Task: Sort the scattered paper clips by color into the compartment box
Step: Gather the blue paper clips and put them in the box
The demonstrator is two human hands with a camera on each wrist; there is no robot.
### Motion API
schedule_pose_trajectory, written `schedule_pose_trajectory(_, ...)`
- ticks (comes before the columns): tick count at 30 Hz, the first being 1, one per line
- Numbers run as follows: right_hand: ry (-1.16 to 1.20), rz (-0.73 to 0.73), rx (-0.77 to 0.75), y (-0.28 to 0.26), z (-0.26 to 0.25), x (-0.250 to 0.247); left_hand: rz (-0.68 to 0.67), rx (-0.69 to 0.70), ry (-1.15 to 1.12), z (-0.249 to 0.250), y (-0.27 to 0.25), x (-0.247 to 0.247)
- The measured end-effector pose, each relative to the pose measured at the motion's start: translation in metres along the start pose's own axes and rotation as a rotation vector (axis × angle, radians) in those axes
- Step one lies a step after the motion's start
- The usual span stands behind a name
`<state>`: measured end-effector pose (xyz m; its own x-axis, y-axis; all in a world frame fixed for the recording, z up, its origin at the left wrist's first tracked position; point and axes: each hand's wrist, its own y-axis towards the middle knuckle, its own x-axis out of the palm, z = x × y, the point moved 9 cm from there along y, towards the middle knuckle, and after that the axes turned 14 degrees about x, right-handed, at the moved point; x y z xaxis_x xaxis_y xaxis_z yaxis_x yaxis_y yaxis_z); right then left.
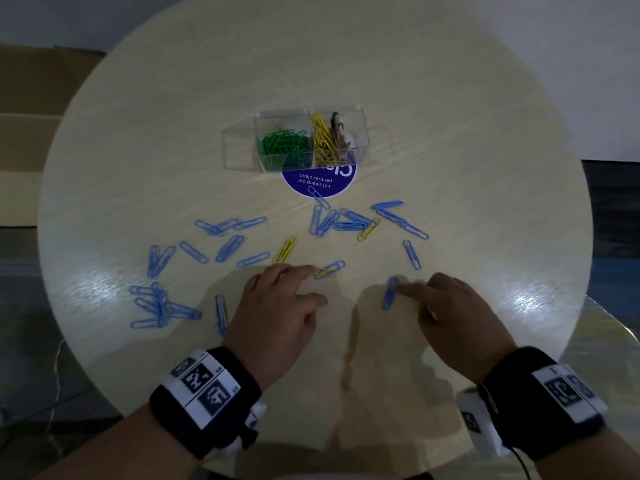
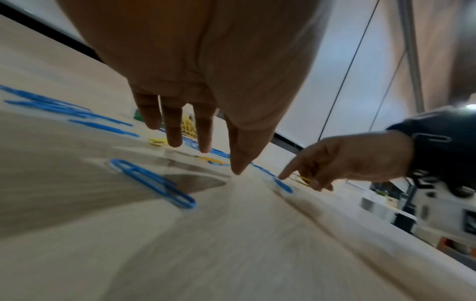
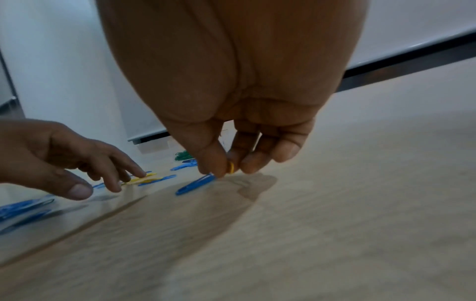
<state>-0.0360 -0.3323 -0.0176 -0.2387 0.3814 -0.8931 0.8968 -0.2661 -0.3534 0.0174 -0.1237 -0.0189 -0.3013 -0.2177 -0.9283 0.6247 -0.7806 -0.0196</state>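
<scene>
Right hand point(image 1: 450, 308) pinches one yellow clip point(image 3: 231, 168), its forefinger on one blue clip point(image 1: 389, 294); left hand point(image 1: 277, 310), fingers straight, touches one of three loose yellow clips point(image 1: 325, 272) on the counter point(image 1: 346, 81).
</scene>
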Motion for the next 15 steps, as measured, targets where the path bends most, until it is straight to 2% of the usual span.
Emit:
schedule_pose_trajectory(5, 0.207, 0.064, 0.069, 0.010, -0.004, -0.019, 0.135, -0.053, -0.001, -0.025, 0.005, -0.019)
schedule_pose_trajectory(8, 0.225, 0.043, 0.033, 0.023, -0.021, -0.018, 0.070, -0.004, 0.034, -0.030, 0.016, -0.007)
schedule_pose_trajectory(12, 0.227, 0.108, 0.039, 0.049, -0.028, -0.025, 0.011, 0.032, 0.087, -0.031, 0.027, 0.002)
schedule_pose_trajectory(15, 0.217, 0.142, 0.027, 0.068, -0.032, -0.029, -0.008, 0.023, 0.028, -0.034, 0.030, 0.001)
